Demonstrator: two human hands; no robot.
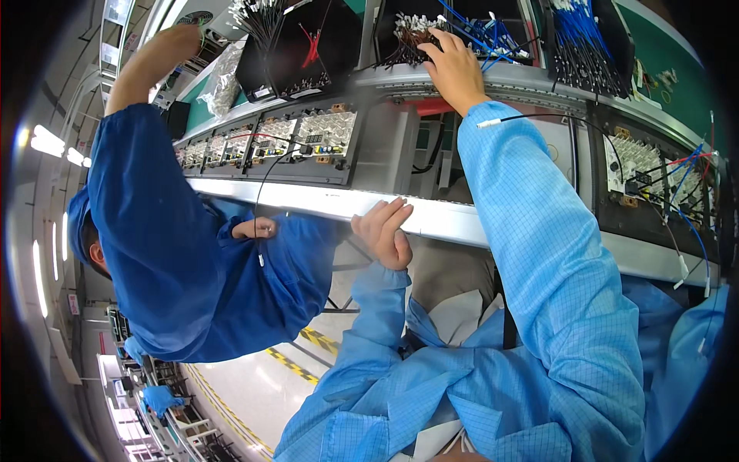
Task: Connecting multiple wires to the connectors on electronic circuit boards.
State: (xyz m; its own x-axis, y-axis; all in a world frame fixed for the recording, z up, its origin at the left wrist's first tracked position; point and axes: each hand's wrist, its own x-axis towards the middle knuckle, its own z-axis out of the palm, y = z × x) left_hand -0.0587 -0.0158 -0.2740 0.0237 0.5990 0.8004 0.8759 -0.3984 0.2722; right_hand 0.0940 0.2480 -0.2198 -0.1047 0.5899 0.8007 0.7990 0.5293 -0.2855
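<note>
My right hand [456,68] reaches over a black bin [372,46] at the far side of the line. Its fingers are spread at the edge of a bunch of brown wires [416,38] with white connectors; blue wires [493,42] lie just to its right. No wire shows in its grasp. My left hand [385,232] is at the near silver rail [439,219], palm partly turned up, fingers loosely bent and apart from the thumb, with nothing visible in it. A black wire [539,115] with a white connector crosses in front of my right sleeve.
At left, a co-worker in dark blue [162,246] has one arm raised toward the bins. Circuit boards [327,137] sit along the line; another wired board [635,165] is at right. Black bins hold black wires [262,23], red wires [312,48] and blue wires [579,38].
</note>
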